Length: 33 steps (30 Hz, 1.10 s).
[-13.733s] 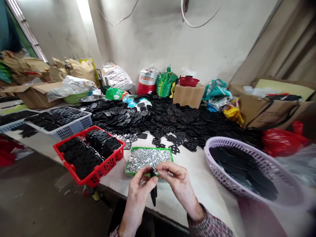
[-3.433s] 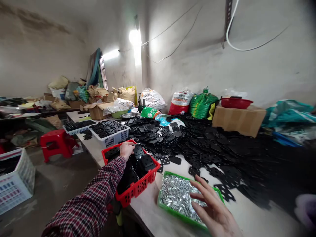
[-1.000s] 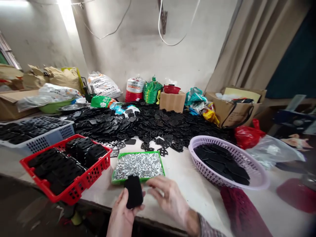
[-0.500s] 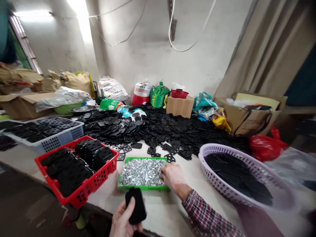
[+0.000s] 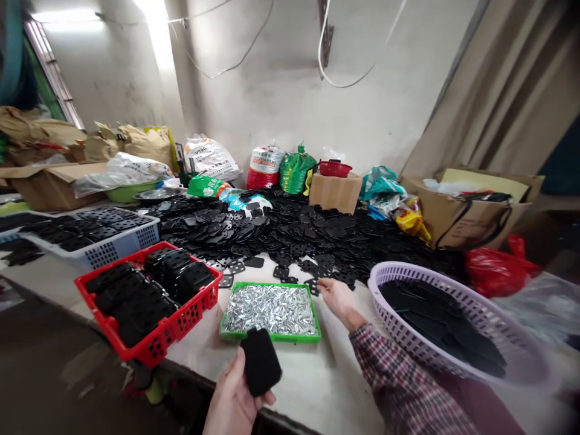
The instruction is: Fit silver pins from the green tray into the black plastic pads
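Observation:
My left hand (image 5: pixel 233 402) is at the near table edge, shut on a black rounded rectangular pad (image 5: pixel 260 362) that stands tilted against the fingers. My right hand (image 5: pixel 338 300) stretches past the far right corner of a green tray (image 5: pixel 272 338) heaped with short silver metal pins (image 5: pixel 270 308). Its fingertips are beside a black perforated plate (image 5: pixel 312 286), and I see nothing held in them. A checked sleeve (image 5: pixel 399 380) covers the right forearm.
A red crate (image 5: pixel 181 320) of black pads stands left of the tray, and a white crate (image 5: pixel 122 254) sits behind it. A lilac basket (image 5: pixel 408 269) of black pads lies right. A large pile of black plates (image 5: pixel 317 232) spreads across the far table.
My right hand has moved from the tray's right side forward to its far corner, near the perforated plates. My left hand still holds the black pad, and the view has shifted slightly.

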Motion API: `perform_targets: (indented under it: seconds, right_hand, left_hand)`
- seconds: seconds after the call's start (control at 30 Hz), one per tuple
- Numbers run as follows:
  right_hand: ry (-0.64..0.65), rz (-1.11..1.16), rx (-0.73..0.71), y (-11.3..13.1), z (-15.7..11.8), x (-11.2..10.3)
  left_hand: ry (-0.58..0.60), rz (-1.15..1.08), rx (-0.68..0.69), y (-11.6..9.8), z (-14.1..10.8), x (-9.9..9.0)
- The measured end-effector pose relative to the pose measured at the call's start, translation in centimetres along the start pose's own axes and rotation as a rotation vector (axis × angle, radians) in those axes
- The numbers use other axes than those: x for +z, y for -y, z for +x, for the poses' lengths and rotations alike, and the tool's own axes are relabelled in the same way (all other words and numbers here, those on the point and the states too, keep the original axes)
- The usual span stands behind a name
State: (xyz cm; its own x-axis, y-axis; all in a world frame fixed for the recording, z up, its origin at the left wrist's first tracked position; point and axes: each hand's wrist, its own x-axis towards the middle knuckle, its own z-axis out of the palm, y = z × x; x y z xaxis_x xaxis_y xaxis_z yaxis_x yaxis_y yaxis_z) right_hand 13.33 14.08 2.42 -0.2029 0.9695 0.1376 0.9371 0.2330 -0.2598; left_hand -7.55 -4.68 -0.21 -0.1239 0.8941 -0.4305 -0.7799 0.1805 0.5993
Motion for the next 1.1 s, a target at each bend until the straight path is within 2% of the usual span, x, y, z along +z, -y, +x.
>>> perform_targets:
  seconds: [0.07, 0.17, 0.4, 0.57, 0.73, 0.83, 0.93, 1.03, 1.1]
  right_hand:
    - [0.043, -0.021, 0.076, -1.1, 1.7, 0.4]
    - [0.084, -0.054, 0.125, -1.5, 3.3, 1.5]
    - [0.134, 0.035, 0.166, -2.0, 4.4, 2.3]
    - [0.13, 0.217, 0.22, -4.3, 2.8, 1.4]
    - [0.002, 0.432, 0.264, -5.2, -0.7, -0.9]
    - [-0.074, 0.59, 0.213, -3.9, -3.2, -2.7]
    - [-0.088, 0.821, 0.066, -0.9, -6.1, -3.8]
    - [-0.137, 1.082, -0.12, 2.6, -9.4, -3.7]
    - [-0.243, 1.035, -0.231, 4.6, -11.4, -2.8]
  left_hand:
    - [-0.013, -0.01, -0.012, -0.2, -0.3, 0.3]
    - [0.012, -0.023, -0.037, -0.3, -0.8, 0.9]
    - [0.072, -0.032, -0.027, -0.4, -1.6, 0.6]
    - [0.045, 0.05, 0.073, -0.6, -1.9, 0.3]
    - [0.026, 0.096, 0.068, -0.3, -2.2, 0.5]
    - [0.056, 0.103, 0.058, 0.3, -2.4, 0.5]
    - [0.073, 0.116, 0.039, 1.1, -2.5, 0.9]
    - [0.123, 0.112, 0.009, 1.5, -2.7, 1.6]
    - [0.175, 0.098, -0.007, 1.5, -2.9, 2.2]
